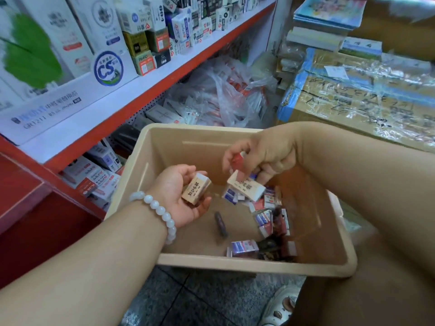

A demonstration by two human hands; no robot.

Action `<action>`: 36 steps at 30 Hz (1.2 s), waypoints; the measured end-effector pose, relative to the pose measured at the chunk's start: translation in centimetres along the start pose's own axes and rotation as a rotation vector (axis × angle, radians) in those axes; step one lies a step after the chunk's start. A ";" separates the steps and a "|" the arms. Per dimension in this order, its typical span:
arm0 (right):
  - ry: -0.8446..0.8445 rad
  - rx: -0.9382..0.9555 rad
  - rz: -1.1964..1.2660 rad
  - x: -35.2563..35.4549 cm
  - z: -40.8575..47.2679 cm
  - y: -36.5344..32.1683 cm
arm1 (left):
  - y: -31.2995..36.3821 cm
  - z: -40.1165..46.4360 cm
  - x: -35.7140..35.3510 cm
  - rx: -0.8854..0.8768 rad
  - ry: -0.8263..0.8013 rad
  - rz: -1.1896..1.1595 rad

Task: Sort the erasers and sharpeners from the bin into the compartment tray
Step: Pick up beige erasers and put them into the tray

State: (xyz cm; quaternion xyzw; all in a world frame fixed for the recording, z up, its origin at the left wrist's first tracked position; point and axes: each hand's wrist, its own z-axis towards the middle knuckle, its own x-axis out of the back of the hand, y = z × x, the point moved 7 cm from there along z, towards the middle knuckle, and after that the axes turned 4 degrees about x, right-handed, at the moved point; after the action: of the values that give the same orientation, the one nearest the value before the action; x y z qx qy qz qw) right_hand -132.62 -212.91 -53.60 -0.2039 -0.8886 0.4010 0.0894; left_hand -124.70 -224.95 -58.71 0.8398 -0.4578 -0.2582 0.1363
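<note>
A beige plastic bin [254, 264] sits in front of me with several small boxed erasers [268, 220] piled in its right half and a dark stick-shaped item [220, 224] lying on its floor. My left hand [179, 196], palm up over the bin, holds a tan boxed eraser [195, 191] with black print. My right hand [261, 158] reaches into the bin from the right, pinching a small red item [237, 161] at its fingertips; a second tan boxed eraser [247, 188] hangs under its fingers. No compartment tray is in view.
A red-edged shelf [150, 90] stacked with stationery boxes runs along the left and back. Plastic bags of packaged goods [223, 95] lie under it. A taped cardboard carton [362, 97] stands at the right. Grey tiled floor [193, 300] and a shoe [282, 304] show below the bin.
</note>
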 end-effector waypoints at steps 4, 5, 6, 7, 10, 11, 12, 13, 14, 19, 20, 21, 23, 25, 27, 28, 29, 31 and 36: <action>0.066 0.188 0.187 -1.1 -1.5 -4.3 | 0.0 -0.9 -1.2 0.005 -0.106 -0.214; 0.078 0.208 0.194 -1.6 -1.5 -4.8 | 0.0 -1.2 -1.5 0.004 -0.124 -0.259; 0.093 0.223 0.196 -2.2 -1.3 -5.1 | -0.1 -1.5 -1.8 0.006 -0.143 -0.301; 0.109 0.233 0.197 -2.8 -1.1 -5.3 | -0.3 -1.8 -2.2 0.009 -0.170 -0.345; 0.204 0.269 0.179 -4.1 -0.8 -5.3 | -0.6 -2.9 -3.4 -0.003 -0.280 -0.518; 0.259 0.286 0.159 -4.3 -1.0 -5.3 | -0.6 -3.2 -3.6 -0.022 -0.312 -0.574; 0.322 0.307 0.105 -4.3 -1.3 -5.4 | -0.5 -3.4 -3.8 -0.043 -0.334 -0.621; 0.392 0.325 0.004 -4.3 -1.6 -5.5 | -0.4 -3.5 -3.8 -0.065 -0.347 -0.657; 0.463 0.342 -0.134 -4.4 -1.9 -5.8 | -0.2 -3.5 -3.8 -0.084 -0.349 -0.684; 0.682 0.436 -0.515 -5.0 -3.4 -7.5 | 0.7 -4.1 -3.6 -0.149 -0.366 -0.787; 0.712 0.460 -0.556 -5.0 -3.6 -7.8 | 0.9 -4.3 -3.4 -0.165 -0.356 -0.794; 0.736 0.479 -0.585 -5.1 -4.0 -8.0 | 1.1 -4.6 -3.3 -0.178 -0.354 -0.804; 0.762 0.496 -0.625 -5.2 -4.5 -8.3 | 1.2 -5.2 -3.2 -0.189 -0.361 -0.839; 0.766 0.495 -0.622 -5.2 -4.6 -8.4 | 1.1 -5.4 -3.0 -0.185 -0.348 -0.856; 0.759 0.496 -0.587 -5.0 -4.7 -8.4 | 1.0 -5.5 -2.7 -0.172 -0.324 -0.862; 0.752 0.496 -0.562 -5.0 -4.8 -8.4 | 0.9 -5.5 -2.6 -0.160 -0.315 -0.867; 0.742 0.500 -0.529 -5.1 -4.8 -8.3 | 0.9 -5.6 -2.5 -0.143 -0.317 -0.875; 0.710 0.517 -0.462 -5.5 -5.0 -8.2 | 0.7 -5.9 -2.4 -0.093 -0.313 -0.892; 0.721 0.592 -0.461 -7.6 -6.2 -9.0 | 0.6 -7.8 -2.0 -0.062 -0.305 -0.878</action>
State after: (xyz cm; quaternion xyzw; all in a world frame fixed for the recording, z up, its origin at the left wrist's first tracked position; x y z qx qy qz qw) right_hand -126.34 -217.37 -42.69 -0.0943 -0.6716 0.5093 0.5297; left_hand -121.62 -223.69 -51.34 0.9020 -0.0661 -0.4256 -0.0299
